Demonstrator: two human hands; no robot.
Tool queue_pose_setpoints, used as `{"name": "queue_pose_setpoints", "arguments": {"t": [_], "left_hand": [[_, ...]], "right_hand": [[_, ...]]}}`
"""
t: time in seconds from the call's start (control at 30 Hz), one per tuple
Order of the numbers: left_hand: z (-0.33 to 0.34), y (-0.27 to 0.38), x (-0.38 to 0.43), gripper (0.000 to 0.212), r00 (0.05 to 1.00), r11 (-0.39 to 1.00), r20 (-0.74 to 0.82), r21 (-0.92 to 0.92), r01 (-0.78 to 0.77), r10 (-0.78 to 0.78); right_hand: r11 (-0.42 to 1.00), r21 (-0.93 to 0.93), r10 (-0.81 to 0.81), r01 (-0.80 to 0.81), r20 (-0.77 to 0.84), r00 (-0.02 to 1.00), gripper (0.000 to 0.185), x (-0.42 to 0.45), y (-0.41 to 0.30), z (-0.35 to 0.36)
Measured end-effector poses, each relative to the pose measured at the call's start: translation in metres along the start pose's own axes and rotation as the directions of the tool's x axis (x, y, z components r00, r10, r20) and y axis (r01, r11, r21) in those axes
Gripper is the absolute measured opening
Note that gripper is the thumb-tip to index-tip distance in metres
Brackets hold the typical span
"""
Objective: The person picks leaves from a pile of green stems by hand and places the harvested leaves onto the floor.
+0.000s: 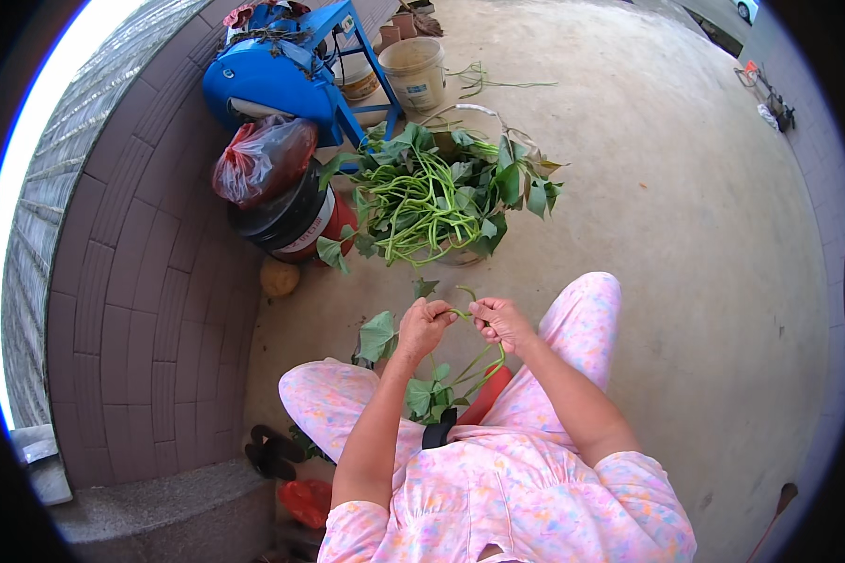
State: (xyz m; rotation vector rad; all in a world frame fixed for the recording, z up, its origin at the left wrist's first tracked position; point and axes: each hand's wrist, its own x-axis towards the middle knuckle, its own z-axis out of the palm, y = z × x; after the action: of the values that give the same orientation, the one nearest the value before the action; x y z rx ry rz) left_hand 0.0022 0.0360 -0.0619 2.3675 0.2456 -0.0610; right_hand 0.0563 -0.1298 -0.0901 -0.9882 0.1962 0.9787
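Note:
My left hand (424, 328) and my right hand (503, 324) meet above my lap, fingertips a little apart. Both pinch a thin green stem (460, 314) that bends between them. From beneath my right hand a longer green stem (498, 357) curves down towards green leaves (422, 395) between my knees. In front of my hands stands a container, mostly hidden under broad leaves (510, 181). A heap of cut green stems (429, 204) lies on top of those leaves. Beside my left hand a large leaf (377, 336) sticks out.
A black-lidded red bucket (310, 222) bears a tied plastic bag (264, 158) at the left. Behind it stands a blue machine (274, 81), near a pale plastic bucket (415, 74). A round tan object (279, 277) lies by the tiled wall (141, 281). Dark slippers (273, 450) and a red bag (305, 502) are lower left.

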Motion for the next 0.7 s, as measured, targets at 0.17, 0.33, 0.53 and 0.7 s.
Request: {"name": "queue_pose_setpoints", "arguments": {"t": [0.17,0.33,0.53,0.7], "left_hand": [[-0.029,-0.051,0.013,0.014,0.876,0.830,-0.279,-0.518,0.209,-0.394],[-0.038,-0.045,-0.004,0.015,0.820,0.989,-0.560,0.005,0.146,-0.118],[0.030,-0.008,-0.021,0.013,0.960,0.978,-0.274,-0.209,-0.002,-0.057],[0.070,0.013,-0.027,0.015,0.992,0.949,-0.125,-0.313,-0.044,0.005]], "right_hand": [[0.997,-0.049,-0.051,0.053,0.038,0.998,0.020,-0.003,-0.002,-0.005],[0.985,0.104,-0.135,0.137,-0.026,0.990,0.020,-0.002,-0.009,-0.011],[0.957,0.204,-0.206,0.205,-0.020,0.978,0.022,0.003,-0.001,-0.007],[0.914,0.109,-0.368,0.392,-0.186,0.911,0.025,0.017,0.007,-0.015]]}}
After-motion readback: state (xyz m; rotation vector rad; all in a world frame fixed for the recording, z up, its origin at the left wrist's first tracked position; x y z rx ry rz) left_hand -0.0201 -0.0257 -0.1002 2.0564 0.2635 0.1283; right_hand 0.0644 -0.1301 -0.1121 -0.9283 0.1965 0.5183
